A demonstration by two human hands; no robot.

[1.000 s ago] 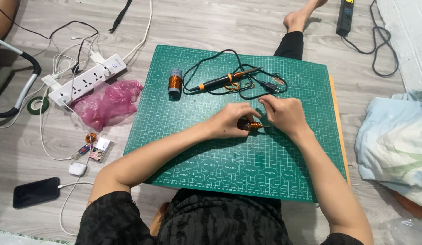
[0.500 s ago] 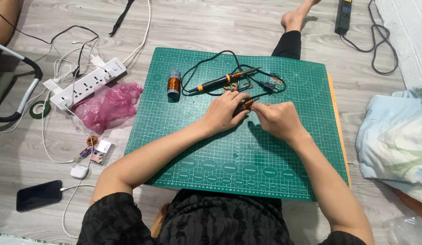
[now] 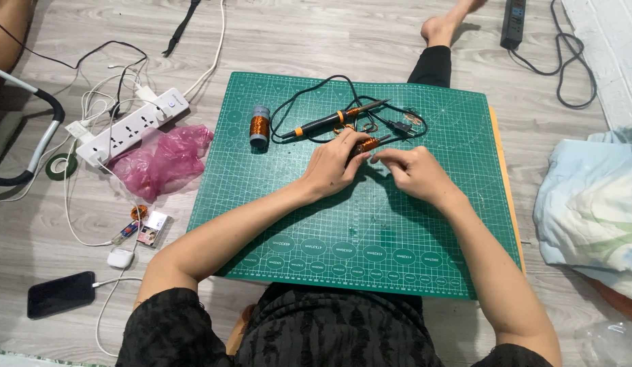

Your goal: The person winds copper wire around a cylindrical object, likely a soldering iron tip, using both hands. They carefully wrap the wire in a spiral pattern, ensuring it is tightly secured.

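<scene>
A grey wood-look floor is seen from above, with a green cutting mat [image 3: 370,224] laid on it. Near the mat's far half, a small copper-wound coil [image 3: 364,145] is held in the fingers of the left hand [image 3: 333,166], closed round its lower end; its long axis is tilted up and to the right, away from the palm. The right hand [image 3: 414,173] is placed just beside it, fingertips pinched close at the coil's right end (whether a fine wire is gripped there cannot be told). Just beyond the coil, a soldering iron [image 3: 329,121] is laid on the mat, with a spool of copper wire [image 3: 260,126] to its left. Off the mat, a white power strip [image 3: 129,126] and a pink plastic bag [image 3: 163,160] are seen.
</scene>
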